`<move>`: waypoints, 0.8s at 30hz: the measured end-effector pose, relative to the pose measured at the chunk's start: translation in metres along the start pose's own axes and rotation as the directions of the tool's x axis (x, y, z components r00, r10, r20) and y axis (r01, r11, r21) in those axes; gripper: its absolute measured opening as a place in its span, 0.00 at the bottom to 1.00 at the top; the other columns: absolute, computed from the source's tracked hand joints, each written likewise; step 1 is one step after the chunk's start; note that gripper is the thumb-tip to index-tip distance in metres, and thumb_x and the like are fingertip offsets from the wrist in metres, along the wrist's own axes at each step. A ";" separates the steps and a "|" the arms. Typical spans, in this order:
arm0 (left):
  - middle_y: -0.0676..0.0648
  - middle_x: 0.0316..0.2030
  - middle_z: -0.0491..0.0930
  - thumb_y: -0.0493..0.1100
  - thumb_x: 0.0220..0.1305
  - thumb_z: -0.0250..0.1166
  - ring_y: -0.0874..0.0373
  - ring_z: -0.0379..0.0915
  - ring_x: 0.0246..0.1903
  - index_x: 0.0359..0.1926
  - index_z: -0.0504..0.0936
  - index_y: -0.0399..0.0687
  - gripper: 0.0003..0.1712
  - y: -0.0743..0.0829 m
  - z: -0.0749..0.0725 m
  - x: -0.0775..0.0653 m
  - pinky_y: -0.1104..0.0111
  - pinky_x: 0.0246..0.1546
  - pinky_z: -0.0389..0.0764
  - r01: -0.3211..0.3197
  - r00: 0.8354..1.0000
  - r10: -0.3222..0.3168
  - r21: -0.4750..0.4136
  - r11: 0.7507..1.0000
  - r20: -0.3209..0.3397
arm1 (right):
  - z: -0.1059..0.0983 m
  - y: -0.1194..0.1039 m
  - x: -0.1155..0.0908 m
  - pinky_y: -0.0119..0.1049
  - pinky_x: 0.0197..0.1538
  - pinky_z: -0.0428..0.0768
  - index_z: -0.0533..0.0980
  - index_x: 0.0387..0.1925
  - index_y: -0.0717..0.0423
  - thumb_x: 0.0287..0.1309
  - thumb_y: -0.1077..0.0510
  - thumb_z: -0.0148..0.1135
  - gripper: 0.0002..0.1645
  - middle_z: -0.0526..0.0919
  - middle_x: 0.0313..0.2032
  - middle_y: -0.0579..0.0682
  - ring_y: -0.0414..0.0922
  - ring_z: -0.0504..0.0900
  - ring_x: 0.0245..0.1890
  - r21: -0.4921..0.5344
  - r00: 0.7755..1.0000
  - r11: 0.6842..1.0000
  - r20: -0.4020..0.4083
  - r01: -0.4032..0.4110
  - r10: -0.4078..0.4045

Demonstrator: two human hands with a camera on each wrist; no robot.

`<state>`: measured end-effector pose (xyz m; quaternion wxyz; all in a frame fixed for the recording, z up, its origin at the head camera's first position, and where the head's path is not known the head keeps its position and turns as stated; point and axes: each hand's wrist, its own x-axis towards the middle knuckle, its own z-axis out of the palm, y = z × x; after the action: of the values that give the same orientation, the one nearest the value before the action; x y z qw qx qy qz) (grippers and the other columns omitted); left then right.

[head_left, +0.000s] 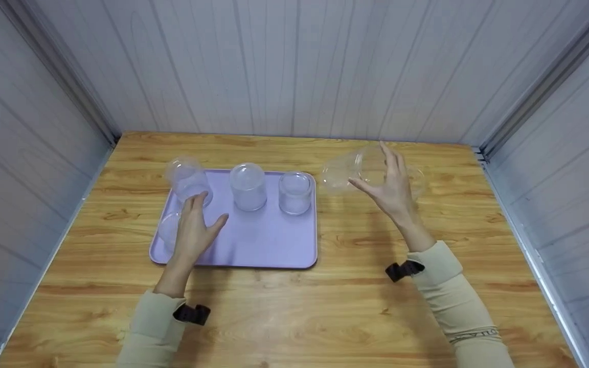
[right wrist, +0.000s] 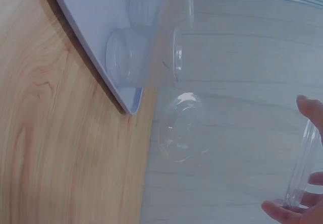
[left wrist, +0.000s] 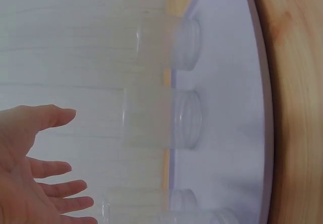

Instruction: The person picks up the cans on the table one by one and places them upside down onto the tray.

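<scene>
My right hand grips a clear plastic jar by its wide end, thumb on one side and fingers on the other. The jar is held on its side, right of the lilac tray; its round narrower end faces the tray in the right wrist view. Over the tray's left part my left hand is spread and holds nothing, nearest to a clear jar at the back left corner. A second jar is partly hidden behind that hand.
Two more clear jars stand upright on the tray, one at back middle and one at back right. The tray lies on a wooden table. Pale panelled walls enclose the back and both sides.
</scene>
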<state>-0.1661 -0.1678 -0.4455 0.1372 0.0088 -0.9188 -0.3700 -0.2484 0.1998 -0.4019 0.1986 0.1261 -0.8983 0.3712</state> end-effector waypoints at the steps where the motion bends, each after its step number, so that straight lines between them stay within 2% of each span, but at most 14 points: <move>1: 0.30 0.52 0.62 0.42 0.50 0.66 0.39 0.59 0.53 0.56 0.62 0.28 0.36 0.002 0.002 -0.001 0.51 0.53 0.60 -0.007 1.000 0.007 -0.015 1.000 -0.012 | 0.000 -0.001 -0.002 0.46 0.50 0.69 0.53 0.65 0.57 0.35 0.38 0.69 0.58 0.61 0.57 0.58 0.53 0.63 0.53 0.015 1.000 1.000 -0.007 0.005 -0.005; 8: 0.33 0.47 0.68 0.38 0.49 0.66 0.42 0.63 0.50 0.52 0.69 0.29 0.29 0.011 0.019 -0.007 0.57 0.54 0.62 -0.107 0.985 0.090 -0.109 0.988 -0.147 | -0.001 -0.003 -0.016 0.45 0.43 0.75 0.55 0.63 0.59 0.37 0.42 0.69 0.54 0.62 0.56 0.58 0.55 0.65 0.51 0.123 0.997 0.992 -0.071 0.028 -0.019; 11: 0.35 0.46 0.69 0.37 0.49 0.66 0.44 0.64 0.50 0.51 0.70 0.30 0.27 0.013 0.026 -0.009 0.58 0.54 0.62 -0.139 0.977 0.113 -0.137 0.981 -0.180 | 0.000 -0.003 -0.022 0.45 0.42 0.75 0.57 0.63 0.59 0.36 0.44 0.71 0.54 0.64 0.55 0.57 0.54 0.66 0.50 0.153 0.995 0.988 -0.102 0.029 -0.014; 17: 0.36 0.46 0.71 0.35 0.50 0.65 0.46 0.65 0.50 0.50 0.71 0.30 0.25 0.017 0.037 -0.014 0.59 0.53 0.63 -0.168 0.969 0.125 -0.198 0.966 -0.215 | 0.003 -0.002 -0.033 0.42 0.40 0.75 0.58 0.62 0.59 0.35 0.49 0.73 0.53 0.66 0.53 0.55 0.51 0.67 0.48 0.222 0.992 0.975 -0.125 0.024 0.004; 24: 0.37 0.47 0.71 0.35 0.52 0.64 0.47 0.65 0.50 0.50 0.71 0.31 0.23 0.023 0.049 -0.020 0.59 0.53 0.64 -0.187 0.968 0.124 -0.300 0.935 -0.218 | 0.006 -0.001 -0.043 0.48 0.42 0.75 0.56 0.63 0.58 0.38 0.53 0.72 0.51 0.63 0.54 0.57 0.52 0.67 0.49 0.350 0.994 0.936 -0.089 -0.028 0.063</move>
<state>-0.1573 -0.1155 -0.4680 0.2554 -0.0503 -0.8270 -0.4983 -0.2113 0.1987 -0.4244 0.2087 0.1199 -0.8102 0.5345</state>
